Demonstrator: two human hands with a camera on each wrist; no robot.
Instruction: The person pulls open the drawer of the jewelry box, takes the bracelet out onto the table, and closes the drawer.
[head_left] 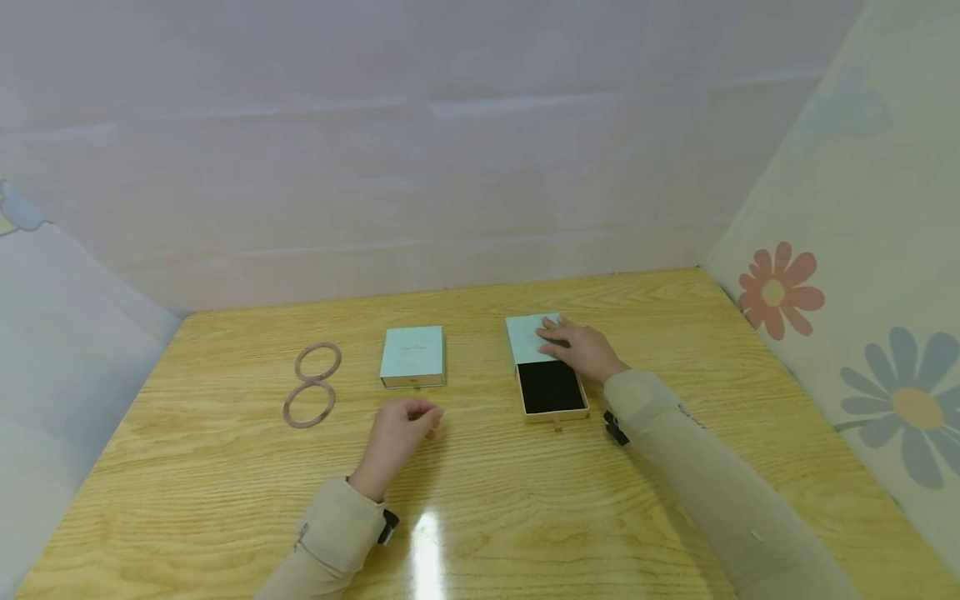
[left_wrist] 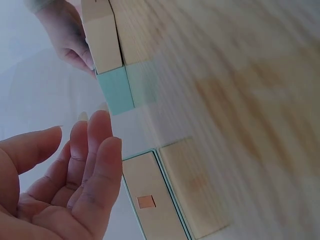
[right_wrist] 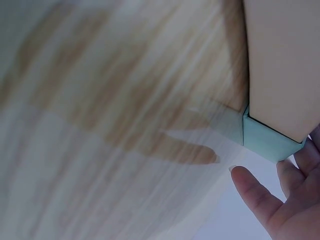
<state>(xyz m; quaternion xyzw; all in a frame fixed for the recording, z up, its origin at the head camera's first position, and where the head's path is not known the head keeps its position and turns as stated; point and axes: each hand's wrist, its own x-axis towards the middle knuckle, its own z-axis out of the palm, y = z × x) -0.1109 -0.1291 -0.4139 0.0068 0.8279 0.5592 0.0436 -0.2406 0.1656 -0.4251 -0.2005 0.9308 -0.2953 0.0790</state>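
Observation:
A mint-green drawer box (head_left: pixel 534 340) stands on the right, its black-lined drawer (head_left: pixel 551 387) pulled out toward the person. On its green top rest the fingers of my right hand (head_left: pixel 588 352), spread and fairly straight; in the right wrist view the thumb is apart from the box. My left hand (head_left: pixel 399 433), loosely bent and holding nothing, hovers in front of a second mint-green box (head_left: pixel 413 353), which is closed. The left wrist view shows that box's tan front with a small copper-coloured tab (left_wrist: pixel 146 201).
Two thin purplish bangles, an upper bangle (head_left: pixel 318 362) and a lower bangle (head_left: pixel 309 405), lie touching on the left of the glossy wood-grain table (head_left: pixel 525 517). A pale cloth wall (head_left: pixel 450 183) rises behind, and a flower-printed cloth (head_left: pixel 862 250) stands at the right.

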